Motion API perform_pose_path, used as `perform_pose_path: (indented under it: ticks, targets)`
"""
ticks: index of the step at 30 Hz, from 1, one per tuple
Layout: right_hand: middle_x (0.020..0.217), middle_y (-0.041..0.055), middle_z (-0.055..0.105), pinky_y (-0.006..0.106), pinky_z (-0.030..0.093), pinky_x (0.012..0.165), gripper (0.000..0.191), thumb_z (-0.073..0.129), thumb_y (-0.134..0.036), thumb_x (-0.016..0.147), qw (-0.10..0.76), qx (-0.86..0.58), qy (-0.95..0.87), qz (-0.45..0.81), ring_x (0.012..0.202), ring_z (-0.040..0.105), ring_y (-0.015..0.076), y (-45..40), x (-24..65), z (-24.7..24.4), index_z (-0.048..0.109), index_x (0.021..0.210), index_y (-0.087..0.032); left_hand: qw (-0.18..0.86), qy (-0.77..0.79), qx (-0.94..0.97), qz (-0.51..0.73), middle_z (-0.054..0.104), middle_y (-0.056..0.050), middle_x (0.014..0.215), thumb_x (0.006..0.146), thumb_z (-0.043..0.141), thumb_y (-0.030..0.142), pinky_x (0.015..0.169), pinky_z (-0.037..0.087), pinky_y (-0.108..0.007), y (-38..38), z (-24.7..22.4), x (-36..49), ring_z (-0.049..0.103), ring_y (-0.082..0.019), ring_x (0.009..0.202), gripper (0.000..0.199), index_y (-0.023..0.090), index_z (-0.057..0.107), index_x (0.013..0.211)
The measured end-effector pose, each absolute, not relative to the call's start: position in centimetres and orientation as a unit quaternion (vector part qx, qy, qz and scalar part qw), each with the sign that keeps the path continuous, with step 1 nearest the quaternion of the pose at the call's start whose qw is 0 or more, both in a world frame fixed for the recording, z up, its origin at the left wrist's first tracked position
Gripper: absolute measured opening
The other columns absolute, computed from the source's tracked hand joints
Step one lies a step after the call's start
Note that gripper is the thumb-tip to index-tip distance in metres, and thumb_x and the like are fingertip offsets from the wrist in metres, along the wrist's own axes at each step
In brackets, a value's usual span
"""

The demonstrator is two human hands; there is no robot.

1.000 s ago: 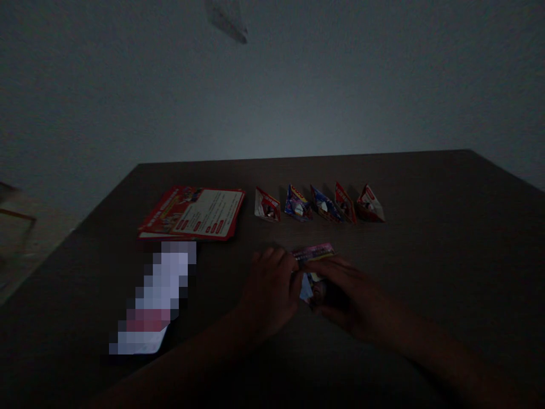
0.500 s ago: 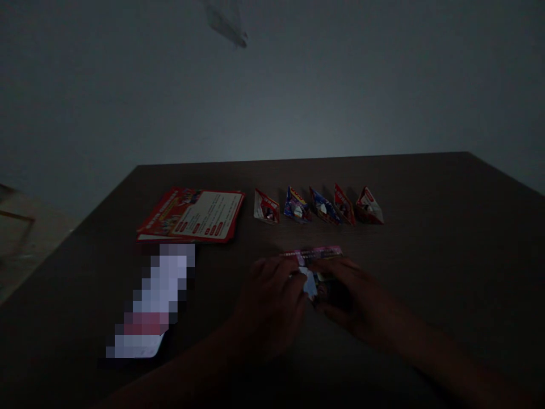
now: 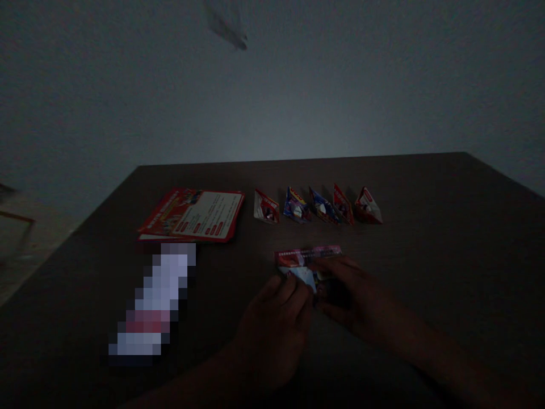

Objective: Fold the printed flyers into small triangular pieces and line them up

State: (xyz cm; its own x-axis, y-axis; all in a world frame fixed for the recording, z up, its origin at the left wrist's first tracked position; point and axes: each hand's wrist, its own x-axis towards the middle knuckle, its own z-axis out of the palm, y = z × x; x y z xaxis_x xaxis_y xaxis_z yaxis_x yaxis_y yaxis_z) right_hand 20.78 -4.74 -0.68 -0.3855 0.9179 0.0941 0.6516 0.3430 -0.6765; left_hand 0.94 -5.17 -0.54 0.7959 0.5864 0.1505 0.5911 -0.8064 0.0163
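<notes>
A partly folded printed paper sheet (image 3: pixel 304 275) lies on the table in front of me, with a pink-red strip along its far edge and a pale blue flap turned over. My left hand (image 3: pixel 276 318) has its fingers curled together on the near left part of the sheet, at the flap. From the right, my right hand (image 3: pixel 355 287) grips the sheet, fingers over its top and thumb at the near side. Both hands hide the paper's near edge. Dim light makes the fingertips hard to make out.
Several small folded paper pieces (image 3: pixel 296 207) stand in a row beyond the sheet. To their left lies a stack of red printed flyers (image 3: pixel 204 213). A blurred-out phone-like object (image 3: pixel 155 301) lies nearer, on the dark table (image 3: pixel 426 227). A pale wall (image 3: pixel 340 85) rises behind.
My left hand has drawn back toward me, uncovering the sheet's far left corner and more of the pale blue flap. The right hand stays nearly in place.
</notes>
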Motion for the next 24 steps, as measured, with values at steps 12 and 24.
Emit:
perform_pose_path:
  ticks: [12, 24]
  targets:
    - [0.121, 0.0067, 0.055, 0.039, 0.044, 0.096, 0.054, 0.064, -0.013, 0.075, 0.238, -0.505, -0.779, 0.285, 0.112, 0.052, 0.0225, -4.8, 20.9, -0.9, 0.046, 0.125, -0.025, -0.002, -0.406, -0.914, -0.023, 0.056, -0.009, 0.128, 0.094, 0.040, 0.032, 0.092, 0.035, -0.046, -6.5, -0.7, 1.2, 0.045, -0.028, 0.120, 0.037, 0.019, 0.050, 0.127]
    - [0.120, 0.0081, 0.056, 0.039, 0.044, 0.095, 0.051, 0.065, -0.014, 0.075, 0.242, -0.507, -0.775, 0.289, 0.112, 0.052, 0.0231, -4.7, 20.7, -0.4, 0.049, 0.122, -0.024, -0.076, -0.419, -0.905, -0.004, 0.053, -0.010, 0.128, 0.094, 0.041, 0.038, 0.089, 0.040, -0.053, -6.1, 0.7, 0.8, 0.039, -0.033, 0.123, 0.039, 0.022, 0.048, 0.128]
